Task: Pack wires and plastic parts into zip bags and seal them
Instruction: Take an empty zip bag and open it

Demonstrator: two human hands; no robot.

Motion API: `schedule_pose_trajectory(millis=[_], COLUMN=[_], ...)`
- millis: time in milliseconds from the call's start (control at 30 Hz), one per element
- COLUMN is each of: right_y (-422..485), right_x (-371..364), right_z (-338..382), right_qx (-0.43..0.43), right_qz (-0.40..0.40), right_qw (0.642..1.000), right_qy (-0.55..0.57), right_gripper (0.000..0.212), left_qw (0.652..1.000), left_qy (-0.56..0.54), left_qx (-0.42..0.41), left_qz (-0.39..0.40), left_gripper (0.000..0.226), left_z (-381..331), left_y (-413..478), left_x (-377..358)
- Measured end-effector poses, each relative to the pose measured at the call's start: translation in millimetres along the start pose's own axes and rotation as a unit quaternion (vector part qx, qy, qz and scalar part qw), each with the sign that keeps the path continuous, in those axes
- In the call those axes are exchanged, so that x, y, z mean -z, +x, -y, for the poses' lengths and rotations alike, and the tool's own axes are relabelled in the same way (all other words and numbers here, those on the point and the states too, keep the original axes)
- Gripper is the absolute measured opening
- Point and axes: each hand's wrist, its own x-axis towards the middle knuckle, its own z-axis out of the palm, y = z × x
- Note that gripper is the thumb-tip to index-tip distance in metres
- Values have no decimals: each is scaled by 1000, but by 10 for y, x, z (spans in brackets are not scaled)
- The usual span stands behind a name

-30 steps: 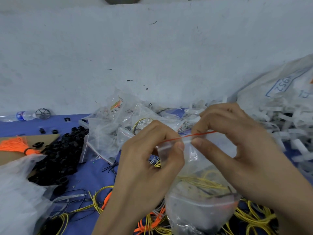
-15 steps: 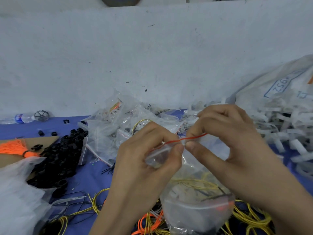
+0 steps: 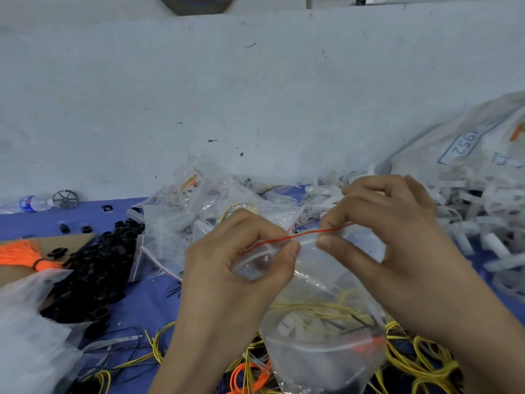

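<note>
While holding the zip bag [image 3: 321, 351] over the table's [image 3: 153, 305] near edge, pinching its red strip [image 3: 301, 236] with left hand [image 3: 235, 268] and right hand [image 3: 397, 251]. Slid thumbs [image 3: 292, 250] closer just now; looks almost sealed.

A water bottle [image 3: 31, 203] (on its side) lies on blue cloth [image 3: 85, 220].

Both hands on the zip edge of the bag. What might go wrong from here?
1. The left hand and right hand pinch the red zip line at only two spots; the stretch between may stay unsealed.
2. The zip bag, holding yellow wires, is held only by its top edge; a slipped grip could drop it among the loose wires below.
</note>
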Motion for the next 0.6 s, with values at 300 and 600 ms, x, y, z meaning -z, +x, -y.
schedule_pose_trajectory(millis=[300,600], right_y=[-9,-8], right_x=[12,29], right_z=[-55,-101], right_qx=[-18,-29], right_qz=[-9,-20], right_qw=[1000,999], right_qy=[-2,-12], right_gripper=[4,3], left_qw=[999,999], left_qy=[42,46], left_qx=[-16,-19], left_qz=[1,7], left_gripper=[13,15], left_z=[20,22], left_y=[-1,-3], left_x=[46,40])
